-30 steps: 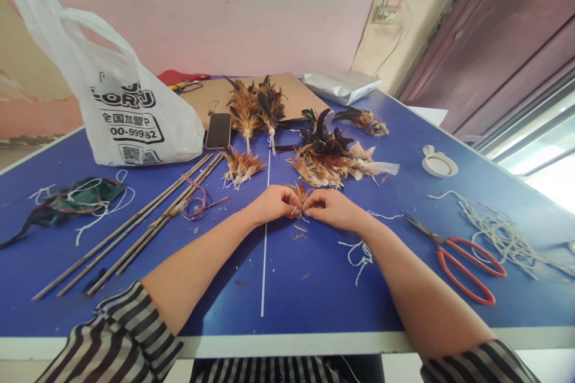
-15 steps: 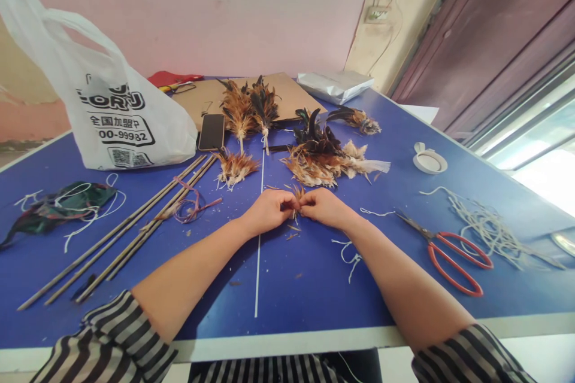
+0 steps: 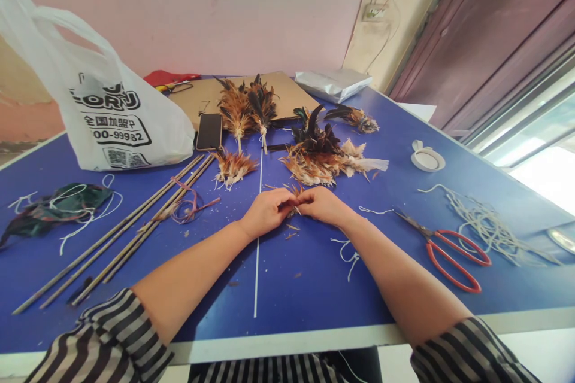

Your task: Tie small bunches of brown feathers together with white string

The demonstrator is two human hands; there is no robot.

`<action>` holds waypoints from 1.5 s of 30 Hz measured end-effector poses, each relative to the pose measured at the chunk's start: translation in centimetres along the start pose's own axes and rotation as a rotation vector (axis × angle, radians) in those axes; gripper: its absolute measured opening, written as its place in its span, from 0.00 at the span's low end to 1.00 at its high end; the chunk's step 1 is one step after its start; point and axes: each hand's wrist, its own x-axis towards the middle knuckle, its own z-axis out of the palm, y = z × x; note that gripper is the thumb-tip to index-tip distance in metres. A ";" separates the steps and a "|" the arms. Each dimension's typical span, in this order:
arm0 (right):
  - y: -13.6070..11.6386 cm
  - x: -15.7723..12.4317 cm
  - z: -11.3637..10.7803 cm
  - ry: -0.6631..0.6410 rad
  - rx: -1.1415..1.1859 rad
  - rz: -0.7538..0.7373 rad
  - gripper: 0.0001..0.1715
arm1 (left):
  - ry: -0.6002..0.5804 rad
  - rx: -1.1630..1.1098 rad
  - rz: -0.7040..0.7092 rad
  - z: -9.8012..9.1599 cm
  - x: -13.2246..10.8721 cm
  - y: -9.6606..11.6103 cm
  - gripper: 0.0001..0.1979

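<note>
My left hand (image 3: 268, 210) and my right hand (image 3: 324, 206) meet over the middle of the blue table, fingertips pinched together. Between them is a small bunch of brown feathers (image 3: 296, 190), mostly hidden by the fingers; a bit of white shows at its lower end. Just beyond my hands lies a pile of brown and black feathers (image 3: 314, 161). A small tied feather bunch (image 3: 234, 167) rests to the left of that pile. Two larger feather bunches (image 3: 236, 109) with pale bound stems lie farther back. Loose feather bits are scattered under my hands.
Thin sticks (image 3: 121, 233) and a purple cord (image 3: 194, 206) lie left, near a white plastic bag (image 3: 121, 102) and a phone (image 3: 209, 131). Red-handled scissors (image 3: 453, 254), white string (image 3: 489, 224) and a tape roll (image 3: 427, 158) are right. A silver packet (image 3: 333, 84) sits at the back.
My fingertips have drawn slightly closer together around the feather bunch, covering more of it. The view has shifted a little; the things on the table stay where they were.
</note>
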 end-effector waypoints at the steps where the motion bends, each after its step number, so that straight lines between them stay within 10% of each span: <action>1: 0.0 0.0 0.0 -0.001 0.014 0.007 0.11 | 0.003 -0.002 0.003 0.0 0.0 0.0 0.05; 45: -0.3 -1.0 -0.5 -0.020 -0.153 -0.037 0.07 | -0.194 0.010 -0.083 -2.0 0.6 -2.3 0.04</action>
